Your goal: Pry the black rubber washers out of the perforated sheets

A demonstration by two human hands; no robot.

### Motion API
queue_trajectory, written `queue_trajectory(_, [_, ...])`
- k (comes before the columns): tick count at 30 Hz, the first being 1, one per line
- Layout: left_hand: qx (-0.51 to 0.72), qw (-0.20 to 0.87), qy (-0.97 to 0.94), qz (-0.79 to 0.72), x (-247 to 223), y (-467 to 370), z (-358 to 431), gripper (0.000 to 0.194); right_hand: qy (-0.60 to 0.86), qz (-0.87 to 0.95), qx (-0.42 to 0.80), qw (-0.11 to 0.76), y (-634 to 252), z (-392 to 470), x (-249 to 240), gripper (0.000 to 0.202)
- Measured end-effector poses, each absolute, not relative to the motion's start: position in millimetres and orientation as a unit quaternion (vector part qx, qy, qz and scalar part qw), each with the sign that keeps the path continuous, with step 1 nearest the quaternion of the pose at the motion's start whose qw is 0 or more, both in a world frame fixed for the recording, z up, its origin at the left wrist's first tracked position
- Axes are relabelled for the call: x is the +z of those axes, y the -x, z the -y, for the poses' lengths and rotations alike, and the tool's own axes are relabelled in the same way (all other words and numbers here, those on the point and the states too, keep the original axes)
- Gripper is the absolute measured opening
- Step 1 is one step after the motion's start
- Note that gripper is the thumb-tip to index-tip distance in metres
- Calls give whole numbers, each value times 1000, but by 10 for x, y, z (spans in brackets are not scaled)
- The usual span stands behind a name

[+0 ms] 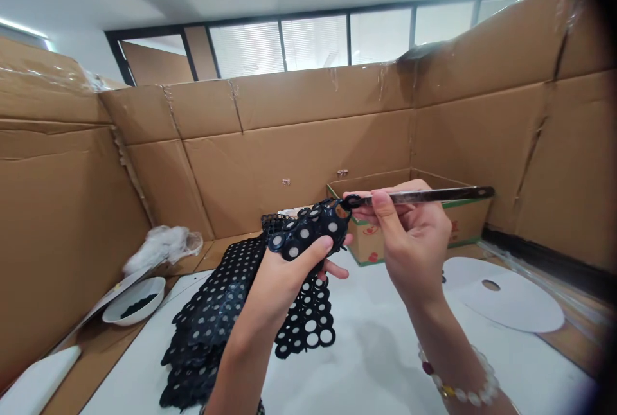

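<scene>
My left hand (pixel 301 270) is closed around a bunched end of a black sheet of linked rings (pixel 304 234), many with pale round centres. Its thumb presses on top, while other fingers reach behind it. The rest of the sheet (pixel 216 302) hangs and lies in folds on the white table. Held like a pen in my right hand (pixel 414 235) are long dark tweezers (pixel 443 194), pointing left. A small black ring (pixel 353 201) is at their tip, against the sheet's upper right edge. Whether it is joined to the sheet, I cannot tell.
A white bowl (pixel 155 293) with small dark pieces stands at the left, near a crumpled clear plastic bag (pixel 166 245). Behind my right hand is an open cardboard box (pixel 460 225). A white disc with a hole (pixel 511 299) lies right. Tall cardboard walls (pixel 299 151) surround the table.
</scene>
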State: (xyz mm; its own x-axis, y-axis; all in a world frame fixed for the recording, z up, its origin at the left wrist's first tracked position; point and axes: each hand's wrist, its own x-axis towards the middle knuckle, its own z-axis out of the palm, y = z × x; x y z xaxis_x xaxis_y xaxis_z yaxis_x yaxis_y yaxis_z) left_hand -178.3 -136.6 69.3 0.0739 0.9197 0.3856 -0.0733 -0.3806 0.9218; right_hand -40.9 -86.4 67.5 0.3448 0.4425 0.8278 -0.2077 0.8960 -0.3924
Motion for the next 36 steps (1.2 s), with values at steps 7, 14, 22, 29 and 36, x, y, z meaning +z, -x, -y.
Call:
queue_trajectory(7, [662,386,-532,-362,615,1578,1319,15,143,520,160,827,407,727,607,3])
queue_trajectory(14, [640,598,-431,-219,589,1535,1295,28,118,509,186,832,386,677,604,5])
queue_trajectory(22, [566,781,-230,-130,542,1486,1236,29,121,513,186,829,355,730,654,11])
queue_trajectory(29, [529,790,-308,33,379,1365,1269,28,95,513,212,826,367,717,654,7])
queue_trajectory(36, [605,682,-399,-104,367,1326,1318,16,105,528,212,816,399,744,634,7])
